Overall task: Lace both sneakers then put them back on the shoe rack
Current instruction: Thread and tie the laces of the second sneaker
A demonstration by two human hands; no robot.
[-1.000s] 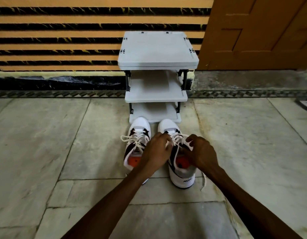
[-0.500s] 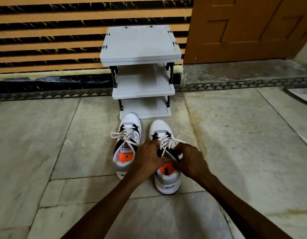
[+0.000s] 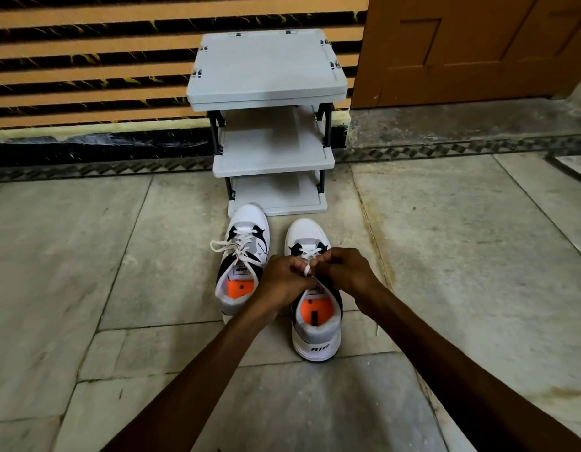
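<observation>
Two white, grey and black sneakers with orange insoles stand side by side on the stone floor, toes toward the grey shoe rack. The left sneaker has its white laces tied in a loose bow. Over the tongue of the right sneaker, my left hand and my right hand meet, both pinching its white lace between the fingers. The hands hide most of that shoe's lacing.
The three-shelf rack stands against a striped orange-and-black wall, all shelves bare. A brown wooden door is at the back right above a stone sill. Pale floor slabs spread on both sides of the shoes.
My hands have come closer together over the right sneaker and pulled its lace up between the fingers. The camera view has shifted slightly; the shoes stay in place.
</observation>
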